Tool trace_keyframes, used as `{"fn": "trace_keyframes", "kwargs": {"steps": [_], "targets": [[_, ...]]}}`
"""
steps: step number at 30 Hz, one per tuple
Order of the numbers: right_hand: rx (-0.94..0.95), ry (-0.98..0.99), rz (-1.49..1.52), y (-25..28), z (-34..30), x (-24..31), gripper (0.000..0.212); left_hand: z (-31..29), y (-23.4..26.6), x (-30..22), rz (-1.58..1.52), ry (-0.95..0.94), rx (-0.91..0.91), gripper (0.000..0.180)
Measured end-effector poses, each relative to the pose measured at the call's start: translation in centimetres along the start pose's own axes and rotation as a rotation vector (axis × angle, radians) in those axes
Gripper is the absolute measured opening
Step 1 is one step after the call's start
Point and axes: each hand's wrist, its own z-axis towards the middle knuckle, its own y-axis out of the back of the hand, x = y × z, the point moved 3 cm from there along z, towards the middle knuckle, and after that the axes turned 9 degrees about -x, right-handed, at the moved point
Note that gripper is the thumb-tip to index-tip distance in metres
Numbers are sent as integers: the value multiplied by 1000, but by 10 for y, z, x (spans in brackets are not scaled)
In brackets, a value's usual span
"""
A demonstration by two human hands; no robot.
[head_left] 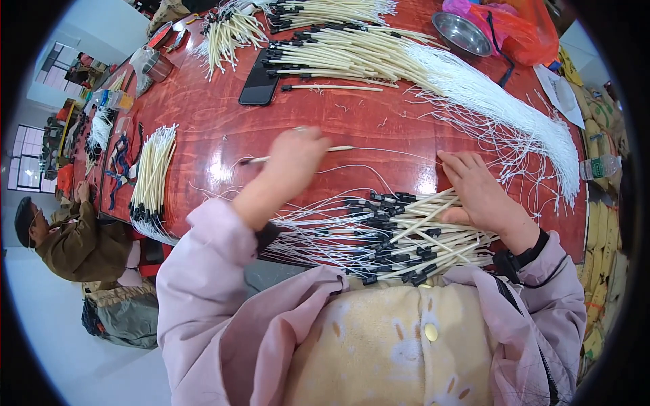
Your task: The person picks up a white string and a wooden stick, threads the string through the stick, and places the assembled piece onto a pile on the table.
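Observation:
My left hand (292, 162) is closed on a single cream tube (338, 148) with a thin white wire trailing right, held just above the red table (223, 122). My right hand (477, 193) lies flat, fingers spread, on a loose pile of cream tubes with black ends and white wires (399, 233) at the near table edge, in front of my chest.
Big heaps of the same wired tubes (406, 61) fill the far side, and a bundle (152, 176) lies at the left. A black phone (259, 84) rests mid-table, a steel bowl (462, 32) beside orange bags at far right. Another person (74, 240) sits at left.

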Motion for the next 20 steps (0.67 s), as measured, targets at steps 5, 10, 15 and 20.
{"fn": "trace_keyframes", "kwargs": {"steps": [5, 10, 15, 20], "targets": [[-39, 98, 6, -7, 22, 9, 109, 57, -30, -73, -67, -166, -33, 8], [-175, 61, 84, -17, 24, -31, 95, 54, -4, -86, -131, -77, -53, 19], [-290, -23, 146, -5, 48, -33, 66, 9, 36, -33, -78, 261, -228, 25], [34, -62, -132, -19, 98, -6, 36, 13, 8, 8, -158, 561, 144, 37]]}}
